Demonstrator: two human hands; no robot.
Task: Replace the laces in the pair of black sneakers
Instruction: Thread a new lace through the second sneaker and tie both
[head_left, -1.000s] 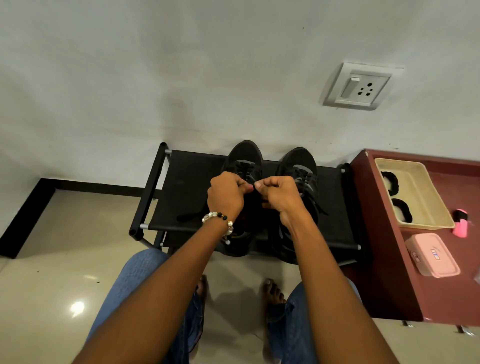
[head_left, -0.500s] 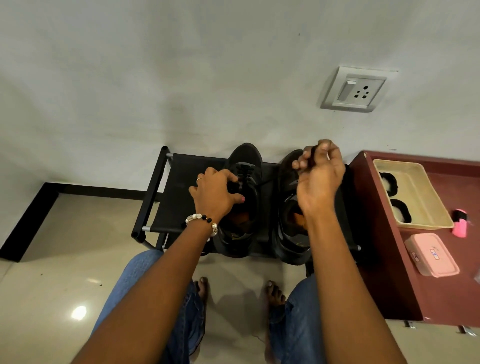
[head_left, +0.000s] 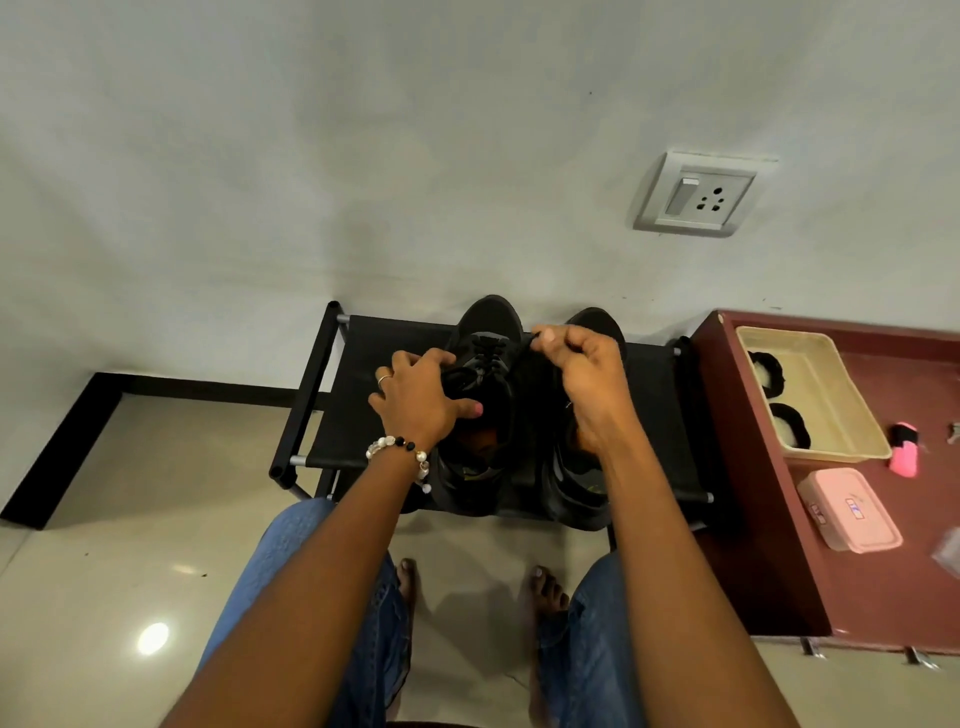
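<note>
Two black sneakers stand side by side on a low black rack (head_left: 654, 415), toes toward the wall. My left hand (head_left: 418, 397) grips the side of the left sneaker (head_left: 485, 332), its thumb across the opening. My right hand (head_left: 582, 371) hovers over the right sneaker (head_left: 576, 493) and pinches the end of a black lace (head_left: 532, 340), which runs down toward the left sneaker's eyelets. My right hand and forearm hide much of the right sneaker.
To the right stands a maroon table (head_left: 753, 519) with a beige tray (head_left: 831, 384) holding two black coiled items, a pink box (head_left: 849, 509) and a small pink object (head_left: 904, 454). A wall socket (head_left: 698, 195) sits above. My knees and bare feet are below the rack.
My hands met over the left sneaker, then parted. My right hand swung up to the right with the lace and has now come back lower and leftward. My left hand moved onto the sneaker's side.
</note>
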